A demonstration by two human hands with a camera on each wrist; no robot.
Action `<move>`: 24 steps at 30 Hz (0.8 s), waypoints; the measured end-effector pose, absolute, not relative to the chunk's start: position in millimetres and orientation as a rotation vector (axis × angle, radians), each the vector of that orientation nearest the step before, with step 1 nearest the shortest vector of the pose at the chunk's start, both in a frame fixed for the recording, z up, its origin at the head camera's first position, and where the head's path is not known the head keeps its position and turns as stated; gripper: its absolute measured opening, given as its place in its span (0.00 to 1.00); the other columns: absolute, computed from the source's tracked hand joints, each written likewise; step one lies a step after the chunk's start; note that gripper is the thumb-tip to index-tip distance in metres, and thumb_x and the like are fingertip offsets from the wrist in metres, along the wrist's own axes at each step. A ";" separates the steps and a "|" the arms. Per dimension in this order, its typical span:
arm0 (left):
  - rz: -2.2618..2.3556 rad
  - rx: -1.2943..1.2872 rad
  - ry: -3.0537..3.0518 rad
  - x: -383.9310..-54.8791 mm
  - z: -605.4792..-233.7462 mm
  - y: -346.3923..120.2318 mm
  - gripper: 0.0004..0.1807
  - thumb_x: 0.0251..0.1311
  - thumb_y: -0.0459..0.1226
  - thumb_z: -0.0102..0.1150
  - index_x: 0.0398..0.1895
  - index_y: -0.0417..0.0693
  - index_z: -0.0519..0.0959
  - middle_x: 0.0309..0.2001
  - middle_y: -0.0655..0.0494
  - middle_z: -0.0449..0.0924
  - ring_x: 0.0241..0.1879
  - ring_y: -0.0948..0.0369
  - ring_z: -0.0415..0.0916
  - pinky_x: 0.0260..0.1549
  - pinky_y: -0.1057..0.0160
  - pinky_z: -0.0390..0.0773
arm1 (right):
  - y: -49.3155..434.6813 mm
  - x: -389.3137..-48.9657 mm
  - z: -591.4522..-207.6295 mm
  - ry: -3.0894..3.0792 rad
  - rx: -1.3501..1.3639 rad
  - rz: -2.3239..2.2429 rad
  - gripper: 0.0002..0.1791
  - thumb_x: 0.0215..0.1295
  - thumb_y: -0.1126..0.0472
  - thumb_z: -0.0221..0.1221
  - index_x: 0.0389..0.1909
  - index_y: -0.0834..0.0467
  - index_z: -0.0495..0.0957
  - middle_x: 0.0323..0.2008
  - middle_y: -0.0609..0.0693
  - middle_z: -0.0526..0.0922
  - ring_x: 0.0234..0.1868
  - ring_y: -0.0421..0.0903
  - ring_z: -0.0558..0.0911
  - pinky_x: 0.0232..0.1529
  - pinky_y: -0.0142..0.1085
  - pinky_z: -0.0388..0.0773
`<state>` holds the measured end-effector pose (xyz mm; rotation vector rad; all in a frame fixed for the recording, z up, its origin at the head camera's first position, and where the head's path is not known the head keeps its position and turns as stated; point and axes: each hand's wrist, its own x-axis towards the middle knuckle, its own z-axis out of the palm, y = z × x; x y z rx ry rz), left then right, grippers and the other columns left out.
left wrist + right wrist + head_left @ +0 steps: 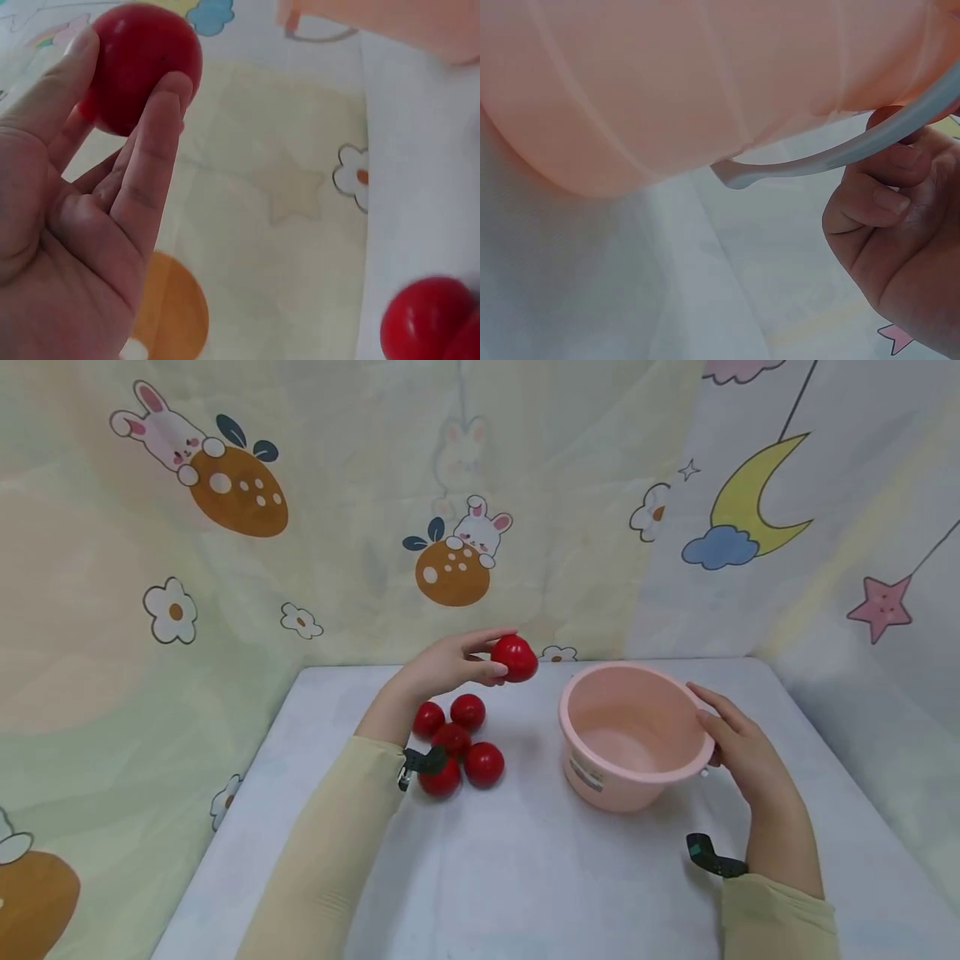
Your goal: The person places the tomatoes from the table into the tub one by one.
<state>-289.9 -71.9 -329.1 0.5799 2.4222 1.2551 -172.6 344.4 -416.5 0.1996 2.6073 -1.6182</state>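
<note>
My left hand [450,662] pinches a glossy, round red ball [514,658] between thumb and fingers, raised above the far part of the table. In the left wrist view, the fingertips press the sides of this ball [146,64]. Below that wrist lie several similar red balls [483,765] in a cluster. A pink bucket [637,789] stands upright to their right, its open top facing me and no contents showing. My right hand [750,756] grips the bucket's right rim. In the right wrist view, curled fingers [889,202] sit beside the bucket's pale handle [840,154].
A white-covered table [525,885] bears everything. Behind it and at both sides hangs a patterned cloth [352,485] with rabbits, flowers and a moon. Dark straps [716,857] are worn at both wrists, next to beige sleeves [322,860].
</note>
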 end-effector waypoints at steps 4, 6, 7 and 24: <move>1.209 0.688 2.317 -293.4 -312.8 -40.1 0.32 0.60 0.51 0.66 0.66 0.83 0.67 0.61 0.64 0.75 0.47 0.60 0.85 0.57 0.50 0.78 | 345.1 -172.8 -417.7 2.615 0.204 -1.610 0.32 0.73 0.33 0.41 0.76 0.31 0.53 0.56 0.48 0.72 0.35 0.45 0.78 0.36 0.34 0.78; 1.198 0.762 2.239 -294.1 -306.7 -24.1 0.32 0.62 0.48 0.65 0.69 0.77 0.67 0.62 0.61 0.74 0.49 0.58 0.84 0.54 0.54 0.81 | 345.2 -172.7 -418.3 2.615 0.198 -1.612 0.31 0.73 0.34 0.41 0.75 0.30 0.53 0.56 0.47 0.72 0.35 0.45 0.78 0.36 0.34 0.78; 1.193 0.793 2.199 -294.0 -304.3 -16.0 0.32 0.62 0.47 0.65 0.69 0.74 0.67 0.62 0.60 0.74 0.50 0.57 0.83 0.52 0.56 0.82 | 345.3 -172.6 -418.6 2.616 0.197 -1.610 0.31 0.73 0.34 0.41 0.75 0.30 0.53 0.55 0.47 0.72 0.35 0.45 0.78 0.36 0.33 0.77; 0.886 0.776 1.848 -295.8 -295.8 93.0 0.22 0.61 0.39 0.67 0.59 0.62 0.78 0.53 0.58 0.79 0.49 0.55 0.82 0.51 0.55 0.83 | 340.6 -170.3 -420.8 2.625 0.206 -1.647 0.34 0.70 0.32 0.46 0.75 0.29 0.52 0.71 0.54 0.64 0.43 0.45 0.81 0.40 0.33 0.83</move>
